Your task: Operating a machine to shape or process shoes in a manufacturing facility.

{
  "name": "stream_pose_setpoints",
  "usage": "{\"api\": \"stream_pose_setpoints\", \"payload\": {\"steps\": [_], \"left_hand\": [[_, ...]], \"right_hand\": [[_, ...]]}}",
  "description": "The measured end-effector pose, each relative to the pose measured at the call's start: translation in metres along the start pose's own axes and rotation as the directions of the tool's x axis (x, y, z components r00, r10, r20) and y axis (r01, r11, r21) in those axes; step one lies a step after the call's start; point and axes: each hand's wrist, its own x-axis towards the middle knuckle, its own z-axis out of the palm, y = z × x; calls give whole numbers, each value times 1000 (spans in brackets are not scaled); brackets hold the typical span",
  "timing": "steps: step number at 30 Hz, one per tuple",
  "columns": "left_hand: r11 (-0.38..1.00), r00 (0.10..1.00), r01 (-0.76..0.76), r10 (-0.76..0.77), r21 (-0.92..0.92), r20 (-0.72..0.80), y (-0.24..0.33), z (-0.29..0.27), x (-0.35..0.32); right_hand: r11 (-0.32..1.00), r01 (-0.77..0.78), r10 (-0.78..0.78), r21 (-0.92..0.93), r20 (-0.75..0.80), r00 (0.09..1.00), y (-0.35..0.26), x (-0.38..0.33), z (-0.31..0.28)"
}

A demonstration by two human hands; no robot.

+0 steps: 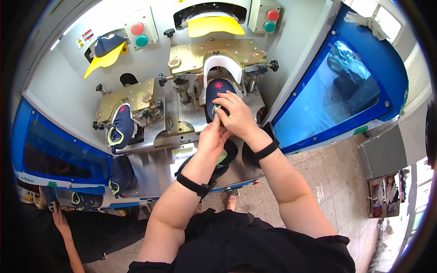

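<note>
A navy shoe upper (pixel 216 89) with a red mark on its toe sits in the right-hand station of the machine, toe pointing away from me. Its toe end lies inside a white U-shaped pad (pixel 225 66). My right hand (pixel 236 116) curls over the upper's opening from the right, fingers bent on it. From below, my left hand (pixel 211 140) pinches the near end, its fingertips meeting my right hand. Both hands cover the heel part, so the exact grip there is partly hidden.
Another navy upper (pixel 121 123) sits in the left station. Dark shoes (pixel 120 175) stand on the steel ledge (pixel 148 174). Green and red buttons (pixel 269 27) are on the panel. A blue-framed window door (pixel 330 95) flanks the right. At lower left, a co-worker's hand (pixel 59 219) touches a dark piece.
</note>
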Motion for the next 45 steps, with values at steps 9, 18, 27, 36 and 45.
{"api": "stream_pose_setpoints", "payload": {"steps": [9,18,27,36,45], "left_hand": [[999,1000,15,-15,38,-1,7,-3,2],[996,1000,10,-8,87,-24,7,0,0],[990,995,-27,40,138,-92,1,2,0],[971,991,-40,69,236,-116,-3,2,-2],[939,989,-15,64,342,-130,-5,-1,0]], "right_hand": [[1000,-24,25,16,-50,998,-2,1,6],[999,-47,48,7,-49,998,-3,1,5],[997,-54,53,-63,-17,998,-4,1,3],[995,-74,74,-74,6,997,1,-1,6],[995,-59,60,-80,0,998,1,-3,4]]}}
